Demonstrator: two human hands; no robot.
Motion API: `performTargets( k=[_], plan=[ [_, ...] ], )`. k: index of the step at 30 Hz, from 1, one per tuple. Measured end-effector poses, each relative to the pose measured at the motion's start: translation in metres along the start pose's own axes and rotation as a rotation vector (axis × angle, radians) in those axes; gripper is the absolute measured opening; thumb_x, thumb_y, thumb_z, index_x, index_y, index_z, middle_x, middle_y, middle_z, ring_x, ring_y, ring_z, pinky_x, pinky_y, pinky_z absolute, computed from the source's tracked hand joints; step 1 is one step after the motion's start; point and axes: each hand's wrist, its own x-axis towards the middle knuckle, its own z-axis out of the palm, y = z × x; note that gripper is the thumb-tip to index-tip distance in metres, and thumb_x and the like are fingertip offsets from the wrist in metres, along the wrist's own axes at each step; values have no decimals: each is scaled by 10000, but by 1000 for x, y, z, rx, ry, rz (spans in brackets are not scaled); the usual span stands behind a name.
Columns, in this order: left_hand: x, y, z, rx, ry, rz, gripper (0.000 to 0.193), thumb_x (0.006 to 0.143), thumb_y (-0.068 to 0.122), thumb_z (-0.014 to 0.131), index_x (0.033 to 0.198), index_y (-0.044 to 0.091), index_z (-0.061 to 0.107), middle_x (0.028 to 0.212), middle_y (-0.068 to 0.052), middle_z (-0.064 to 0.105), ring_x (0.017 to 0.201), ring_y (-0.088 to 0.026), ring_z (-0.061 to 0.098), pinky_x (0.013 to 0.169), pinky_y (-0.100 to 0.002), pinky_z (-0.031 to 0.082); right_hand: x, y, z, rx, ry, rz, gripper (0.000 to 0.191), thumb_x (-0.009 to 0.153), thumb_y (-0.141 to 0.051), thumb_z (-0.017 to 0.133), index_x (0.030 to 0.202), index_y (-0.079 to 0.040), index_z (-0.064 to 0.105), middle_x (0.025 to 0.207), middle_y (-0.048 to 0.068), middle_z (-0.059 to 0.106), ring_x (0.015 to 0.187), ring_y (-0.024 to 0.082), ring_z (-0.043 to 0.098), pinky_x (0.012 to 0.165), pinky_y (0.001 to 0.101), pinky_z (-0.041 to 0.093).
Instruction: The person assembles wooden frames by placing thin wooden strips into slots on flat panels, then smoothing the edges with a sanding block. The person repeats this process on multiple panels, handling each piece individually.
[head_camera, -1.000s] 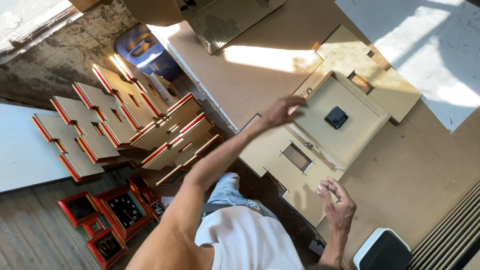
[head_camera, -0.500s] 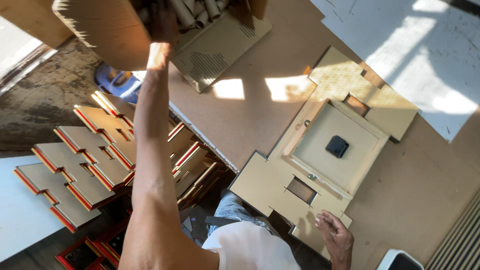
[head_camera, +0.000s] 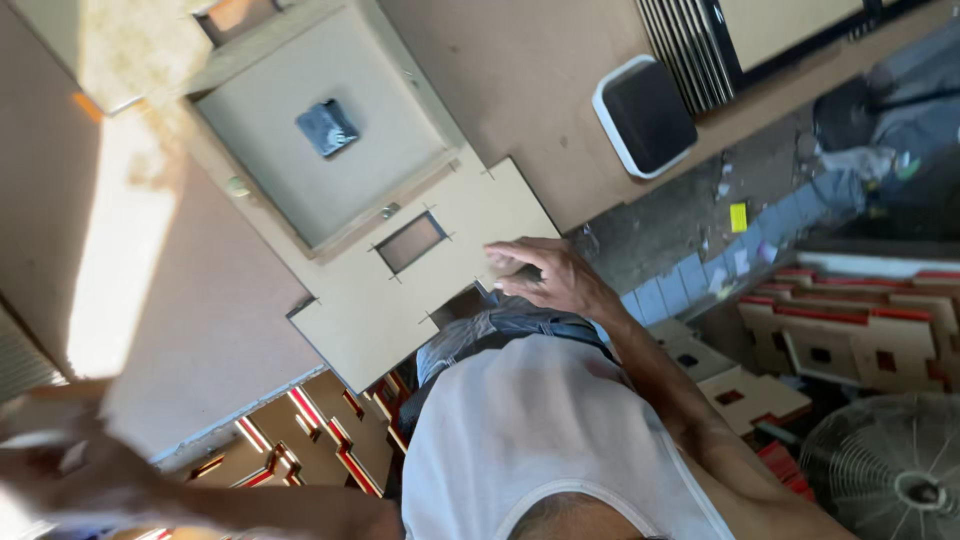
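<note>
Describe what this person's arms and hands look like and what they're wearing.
Both arms are bare to the shoulder: no sleeves, gloves, watch or rings that I can make out. The right hand is in focus, with knuckles and fingers clearly visible. The left hand is heavily motion-blurred, so its details cannot be made out. The person wears a white sleeveless top and grey trousers.

Bright sun glare at left, strong motion blur on left hand (head_camera: 70, 470)

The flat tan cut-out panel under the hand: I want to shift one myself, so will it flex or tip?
The tan panel looks thin and rigid, probably staying flat. Part of it overhangs the worktable edge, so it might tip once the right hand lifts. Its window cut-outs could be weak points.
</note>
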Motion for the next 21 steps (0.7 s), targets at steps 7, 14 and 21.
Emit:
performTargets(
  k=[7, 14, 21],
  plan=[
    [-200, 316, 103, -953, -1310, -392, 501, 859, 36, 796, 1310, -42, 591, 1180, -171, 702, 1007, -212, 740, 834, -289, 682, -38, 40, -29, -184, 291, -370, 743, 734, -79, 864, 1400, -55, 534, 1367, 175, 614, 1204, 366, 663, 1023, 456, 581],
    [-267, 440, 125, -991, -1673, -475, 512, 877, 218, 808, 1234, -82, 598, 1054, -173, 729, 910, -186, 750, 773, -262, 658, -123, 120, -118, -189, 472, -185, 540, 838, -12, 862, 1324, -60, 632, 1374, 183, 616, 1195, 304, 690, 975, 369, 626],
    [-303, 465, 149, -1027, -1678, -732, 468, 863, 284, 838, 1130, -61, 669, 997, -168, 741, 913, -198, 724, 836, -338, 619, -134, 153, -145, -103, 636, -141, 351, 842, -41, 873, 1145, -37, 697, 1205, 116, 727, 1100, 260, 737, 939, 367, 631]
  ],
)
